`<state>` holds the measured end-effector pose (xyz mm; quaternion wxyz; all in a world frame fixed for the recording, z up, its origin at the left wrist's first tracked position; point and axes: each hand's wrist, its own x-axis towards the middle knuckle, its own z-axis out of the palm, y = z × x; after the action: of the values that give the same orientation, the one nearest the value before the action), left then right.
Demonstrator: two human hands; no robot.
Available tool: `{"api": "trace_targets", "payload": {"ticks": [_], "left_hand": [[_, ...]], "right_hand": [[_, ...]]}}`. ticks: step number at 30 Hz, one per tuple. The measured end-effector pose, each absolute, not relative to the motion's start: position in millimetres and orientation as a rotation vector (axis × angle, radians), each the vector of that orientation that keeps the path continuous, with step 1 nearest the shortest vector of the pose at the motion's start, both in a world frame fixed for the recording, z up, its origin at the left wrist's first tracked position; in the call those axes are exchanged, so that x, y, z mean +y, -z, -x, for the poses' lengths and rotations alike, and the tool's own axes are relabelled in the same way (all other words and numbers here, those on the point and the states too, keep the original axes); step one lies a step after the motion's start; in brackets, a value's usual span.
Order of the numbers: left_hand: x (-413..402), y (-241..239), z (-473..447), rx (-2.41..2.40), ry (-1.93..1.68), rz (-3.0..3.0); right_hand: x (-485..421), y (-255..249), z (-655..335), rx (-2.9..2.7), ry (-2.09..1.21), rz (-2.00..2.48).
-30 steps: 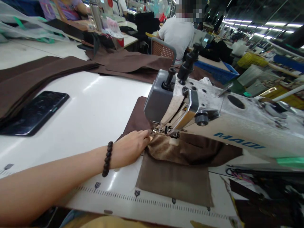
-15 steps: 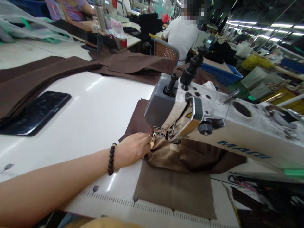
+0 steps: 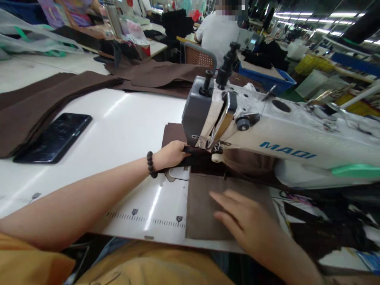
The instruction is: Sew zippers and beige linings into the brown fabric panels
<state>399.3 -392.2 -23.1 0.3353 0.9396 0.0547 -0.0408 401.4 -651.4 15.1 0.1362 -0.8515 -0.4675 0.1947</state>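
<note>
A white sewing machine (image 3: 285,130) reaches in from the right over dark brown fabric (image 3: 204,161). Beside the needle area my left hand (image 3: 170,154) pinches the edge of that fabric, its fingertips partly hidden by the cloth. My right hand (image 3: 240,213), slightly blurred, is over a flat brown fabric panel (image 3: 204,209) with its fingers spread; whether it touches the panel I cannot tell. Left of the machine head, another brown piece (image 3: 173,132) lies on the white table (image 3: 130,122). Under the machine arm, more of the fabric bunches up.
A black phone (image 3: 56,138) lies at the left, partly against stacked brown fabric (image 3: 29,107). More brown pieces (image 3: 166,75) line the back. A ruler scale (image 3: 154,221) runs along the front edge. Beyond sit a person in white (image 3: 219,37) and a blue bin (image 3: 267,77).
My right hand has come into view over the flat panel. My left hand now holds a dark fabric edge just left of the needle area. The camera view has shifted somewhat.
</note>
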Motion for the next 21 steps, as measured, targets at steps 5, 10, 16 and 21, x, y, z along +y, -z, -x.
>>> {"api": "trace_targets", "payload": {"ticks": [5, 10, 16, 21], "left_hand": [[-395.3, 26.2, -393.4, 0.076, 0.06, -2.462], [-402.8, 23.9, -385.5, -0.039, 0.014, -2.478], [-416.1, 28.8, -380.2, -0.065, -0.035, -2.607], [-418.6, 35.1, -373.9, -0.19, -0.144, -2.611]], "right_hand": [[-588.6, 19.1, -398.2, -1.21, -0.62, 2.664], [-587.6, 20.1, -412.5, -1.224, -0.557, 2.476], [-587.5, 24.9, -411.4, -1.251, -0.47, 2.428], [-590.4, 19.2, -402.2, -1.151, -0.53, 2.444]]}}
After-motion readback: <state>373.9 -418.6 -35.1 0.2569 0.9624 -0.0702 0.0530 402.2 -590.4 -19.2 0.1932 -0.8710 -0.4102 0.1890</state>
